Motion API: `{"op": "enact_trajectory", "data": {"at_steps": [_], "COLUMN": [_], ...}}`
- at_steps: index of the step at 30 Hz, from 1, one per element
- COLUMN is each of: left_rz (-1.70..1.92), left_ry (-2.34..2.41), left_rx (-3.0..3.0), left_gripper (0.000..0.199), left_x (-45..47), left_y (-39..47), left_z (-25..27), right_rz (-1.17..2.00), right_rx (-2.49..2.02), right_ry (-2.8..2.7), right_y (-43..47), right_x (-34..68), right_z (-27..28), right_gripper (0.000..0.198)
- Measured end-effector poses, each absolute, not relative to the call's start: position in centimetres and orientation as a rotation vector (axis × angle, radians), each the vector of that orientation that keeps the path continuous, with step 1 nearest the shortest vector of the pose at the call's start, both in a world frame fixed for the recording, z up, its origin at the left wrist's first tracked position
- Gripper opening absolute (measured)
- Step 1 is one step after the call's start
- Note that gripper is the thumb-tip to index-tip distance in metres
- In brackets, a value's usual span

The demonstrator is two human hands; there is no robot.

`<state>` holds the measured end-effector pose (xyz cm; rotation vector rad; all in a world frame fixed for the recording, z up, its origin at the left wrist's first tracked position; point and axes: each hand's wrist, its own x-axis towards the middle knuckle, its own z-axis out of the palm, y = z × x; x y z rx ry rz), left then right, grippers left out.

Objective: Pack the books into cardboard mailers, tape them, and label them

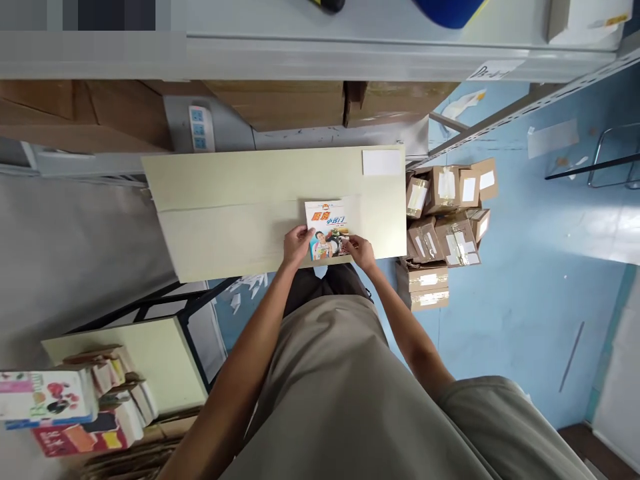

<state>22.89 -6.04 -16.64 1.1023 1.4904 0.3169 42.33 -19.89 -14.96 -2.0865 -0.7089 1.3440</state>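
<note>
A thin book with a colourful cover, orange and blue lettering and a picture of a person and food, is at the front edge of the pale yellow tabletop. My left hand grips its left edge, thumb on the cover and the other fingers partly hidden. At the lower right of the cover is my right hand, its thumb and fingertips closed on that side of the book. A white sheet or card lies at the tabletop's back right corner.
Several taped cardboard boxes are piled on the blue floor to the right. Stacked books stand on a second board at lower left. A grey shelf crosses overhead, with large cartons under it and a power strip behind the table.
</note>
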Motion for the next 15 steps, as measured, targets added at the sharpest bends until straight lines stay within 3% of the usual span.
{"op": "enact_trajectory", "data": {"at_steps": [5, 15], "left_rz": [0.162, 0.359], "left_ry": [1.593, 1.566], "left_rx": [1.303, 1.047], "left_gripper": [0.023, 0.032], "left_x": [22.8, 21.0], "left_y": [-5.8, -5.0], "left_z": [-18.2, -19.6], "right_rz": [1.260, 1.138], "right_rx": [-2.263, -2.395], "right_ry": [-0.760, -0.777], "right_y": [-19.4, -18.7], "right_x": [41.3, 39.9], "right_z": [-15.9, -16.9], "right_gripper": [0.017, 0.023]}}
